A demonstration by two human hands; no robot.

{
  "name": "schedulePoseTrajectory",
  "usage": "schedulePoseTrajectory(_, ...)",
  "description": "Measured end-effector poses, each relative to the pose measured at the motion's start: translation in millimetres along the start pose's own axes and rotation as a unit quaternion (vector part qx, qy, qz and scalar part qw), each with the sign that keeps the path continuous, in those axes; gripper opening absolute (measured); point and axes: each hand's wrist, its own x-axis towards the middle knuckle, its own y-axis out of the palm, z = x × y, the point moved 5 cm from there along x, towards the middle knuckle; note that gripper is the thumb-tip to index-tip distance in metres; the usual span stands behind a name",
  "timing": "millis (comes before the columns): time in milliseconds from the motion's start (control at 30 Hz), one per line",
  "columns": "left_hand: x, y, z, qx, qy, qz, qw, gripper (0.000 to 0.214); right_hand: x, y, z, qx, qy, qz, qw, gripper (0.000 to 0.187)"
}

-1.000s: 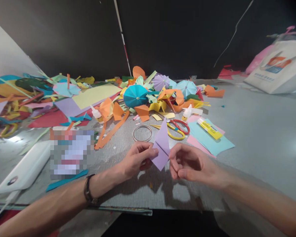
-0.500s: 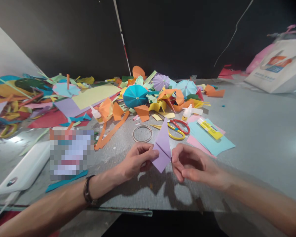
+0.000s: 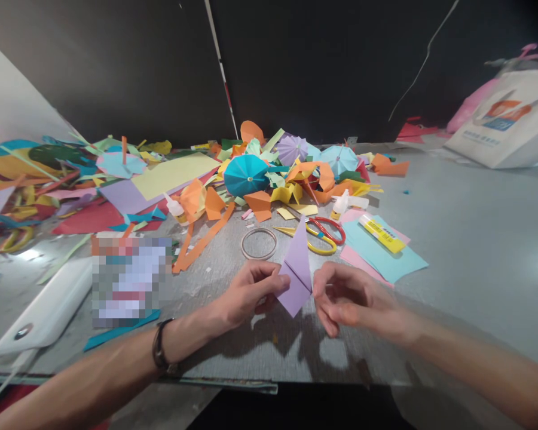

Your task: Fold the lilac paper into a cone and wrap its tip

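Note:
My left hand [image 3: 251, 292] grips the lower left side of a lilac folded paper shape [image 3: 298, 269], which stands pointed upward. My right hand [image 3: 349, 298] is curled, its fingertips at the paper's right edge, with nothing clearly held. Beyond the paper lie scissors with red and yellow handles [image 3: 318, 234] and a thin round ring [image 3: 259, 243], perhaps a spent tape roll. A yellow glue stick [image 3: 382, 234] rests on light blue paper [image 3: 385, 257] to the right.
A heap of coloured paper scraps and small paper parasols [image 3: 245, 175] covers the grey table [image 3: 470, 239] behind the hands. A white flat device [image 3: 45, 310] lies at the left. A white printed bag [image 3: 504, 122] stands at the back right.
The lilac paper has shifted slightly to the right and towards me. My right hand's fingers have opened a little beside its edge.

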Motion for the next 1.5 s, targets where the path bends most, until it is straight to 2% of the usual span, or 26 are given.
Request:
schedulePoseTrajectory(167, 0.6, 0.3, -0.4, 0.000, 0.004, 0.006, 1.000, 0.052, 0.8, 0.1, -0.6, -0.007, 0.006, -0.007, 1.000, 0.013)
schedulePoseTrajectory(533, 0.7, 1.6, -2.8, 0.009, 0.008, 0.009, 1.000, 0.049, 1.5, -4.5, -7.8, 0.068, -0.006, -0.020, 0.997, 0.017)
schedulePoseTrajectory(733, 0.1, 1.0, -1.4, 0.013, 0.001, 0.012, 1.000, 0.048, -1.5, -3.1, -4.0, -0.004, 0.011, -0.008, 1.000, 0.018)
schedulePoseTrajectory(967, 0.8, 1.0, -2.2, 0.016, 0.014, 0.015, 1.000, 0.048, -0.4, -0.4, 1.0, 0.028, -0.022, -0.016, 0.999, 0.012)
schedulePoseTrajectory(1133, 0.6, 0.8, -2.4, 0.016, 0.017, 0.020, 1.000, 0.046, 0.4, -1.6, -0.2, -0.001, -0.030, -0.023, 0.999, 0.009)
schedulePoseTrajectory(1300, 0.1, 0.7, -1.9, 0.020, 0.013, 0.020, 1.000, 0.050, 3.7, -11.0, -0.2, -0.022, -0.059, -0.096, 0.993, 0.016)
schedulePoseTrajectory(1400, 0.1, 0.8, -1.4, 0.016, 0.007, 0.015, 1.000, 0.051, 5.3, -21.5, -0.2, -0.065, -0.062, -0.178, 0.980, 0.011)
schedulePoseTrajectory(1500, -0.5, 2.7, -3.3, 0.008, 0.016, 0.031, 0.999, 0.051, 4.4, -34.2, -1.2, -0.096, -0.050, -0.276, 0.955, 0.019)
